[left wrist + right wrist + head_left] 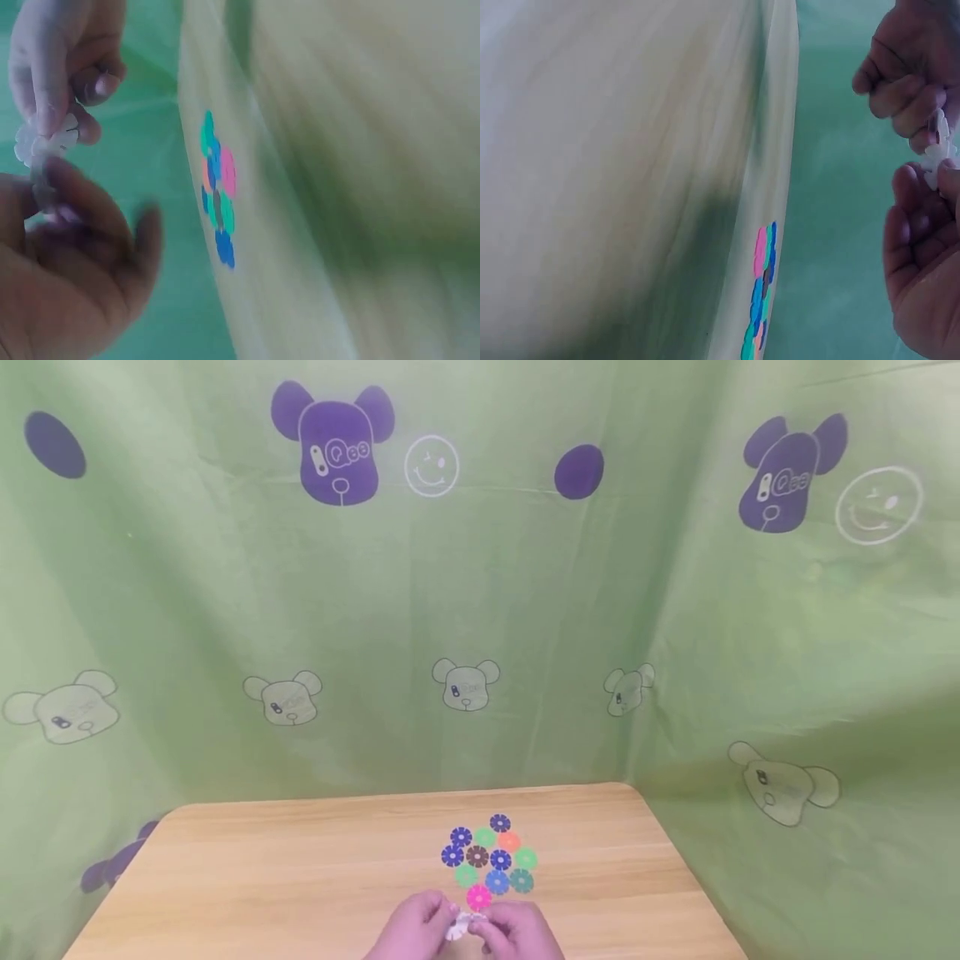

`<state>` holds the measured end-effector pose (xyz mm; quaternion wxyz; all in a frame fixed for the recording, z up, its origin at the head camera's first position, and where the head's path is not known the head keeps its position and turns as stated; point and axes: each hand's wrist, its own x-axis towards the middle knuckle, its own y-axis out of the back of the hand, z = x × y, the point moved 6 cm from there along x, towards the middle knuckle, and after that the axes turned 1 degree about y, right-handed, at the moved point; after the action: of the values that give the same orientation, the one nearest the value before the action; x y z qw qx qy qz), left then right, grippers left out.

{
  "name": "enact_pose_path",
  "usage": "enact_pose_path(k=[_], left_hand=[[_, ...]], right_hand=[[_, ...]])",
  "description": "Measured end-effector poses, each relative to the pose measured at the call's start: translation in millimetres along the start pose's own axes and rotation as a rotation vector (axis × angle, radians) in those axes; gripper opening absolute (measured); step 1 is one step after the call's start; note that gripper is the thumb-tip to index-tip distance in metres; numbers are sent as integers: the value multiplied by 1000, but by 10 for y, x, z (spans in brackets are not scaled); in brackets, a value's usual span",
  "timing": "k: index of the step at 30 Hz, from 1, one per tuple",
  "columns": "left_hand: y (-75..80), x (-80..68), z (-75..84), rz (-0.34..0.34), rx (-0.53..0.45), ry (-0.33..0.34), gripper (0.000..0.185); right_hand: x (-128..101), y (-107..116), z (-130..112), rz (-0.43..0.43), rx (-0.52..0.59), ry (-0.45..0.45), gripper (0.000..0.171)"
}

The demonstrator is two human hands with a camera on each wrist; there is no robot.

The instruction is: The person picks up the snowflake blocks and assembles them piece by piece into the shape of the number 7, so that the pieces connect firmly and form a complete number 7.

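Two white notched plastic discs meet between the hands, low in the head view. My left hand (416, 927) pinches one white disc (43, 189), which is turned edge-on in the left wrist view. The other white disc (27, 145) shows its petal-like rim there, pinched by the thumb and finger of my right hand (519, 932). The two discs stand at an angle to each other; fingers cover part of them, so I cannot tell whether their slots are interlocked. Just beyond the hands, a pink notched disc (478, 897) lies flat.
Several more notched discs lie in a close group on the wooden table (300, 860): dark blue (452, 856), green (526, 858), orange (509, 842), brown (477, 857), lighter blue (497, 882) and teal (521, 881). A green curtain (375, 593) printed with bear heads hangs around the table.
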<state>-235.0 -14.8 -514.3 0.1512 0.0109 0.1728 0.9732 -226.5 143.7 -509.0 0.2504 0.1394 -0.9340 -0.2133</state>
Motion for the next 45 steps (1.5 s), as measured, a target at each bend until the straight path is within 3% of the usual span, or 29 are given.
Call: enact_pose_path(k=[4,8,10,13,17,20,25,29,33,38,45], left_hand=[[45,116,99,85,242,-135,38],[55,248,218,134,318,-220,19],[103,307,242,174,325,-216,11],[194,355,237,224,332,-183,7],[257,379,187,224,357,-142,7],[268,399,157,217,365,-138,6],[240,406,144,205,347,-140,6],[172,376,96,178,303,-102,5],[104,332,34,166,256,-64,5],[60,314,3,169,245,-70,5],[54,308,0,169,255,-68,6]], right_hand=[[121,26,145,-30,16,-120,18],[259,94,221,-51,0,-181,19],[322,174,289,-41,-110,-208,18],[376,354,454,4,-381,-283,24],[412,540,736,28,-678,-427,30],[472,572,919,17,-747,-501,32],[573,549,1058,25,-791,-532,39],[534,534,1110,30,-781,-553,34],[414,546,1160,38,-699,-582,32],[291,554,1185,54,-545,-600,28],[242,494,921,60,-238,-499,17]])
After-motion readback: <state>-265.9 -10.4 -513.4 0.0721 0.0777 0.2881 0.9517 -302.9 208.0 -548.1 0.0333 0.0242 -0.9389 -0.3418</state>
